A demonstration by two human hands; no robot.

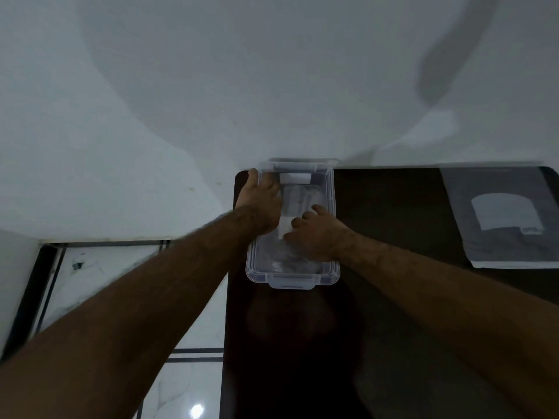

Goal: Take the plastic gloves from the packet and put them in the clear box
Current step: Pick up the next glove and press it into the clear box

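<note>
Plastic gloves (298, 198) lie inside the clear box (331, 207), a thin translucent stack against the floor of the box. My read: near weightless, limp, slick film that slides layer over layer and clings to skin. Best taken by pinching the whole stack at one end or pressing flat with spread fingers; a hard squeeze does no harm, but a light one will shed sheets.

Clear box sits at the far left corner of the dark table (393, 207), far end against the white wall (181, 86). Grey packet (502, 216) lies flat well to the right, apart from the box.

My left hand (260, 198) reaches deep into the box's far left side, thumb hooked over the rim, fingers loosely curved; I cannot tell whether they hold anything. My right hand (314, 234) is palm down in the middle of the box, fingers bent and pressing on a white strip and the film beneath. Both forearms extend forward, converging on the box.
</note>
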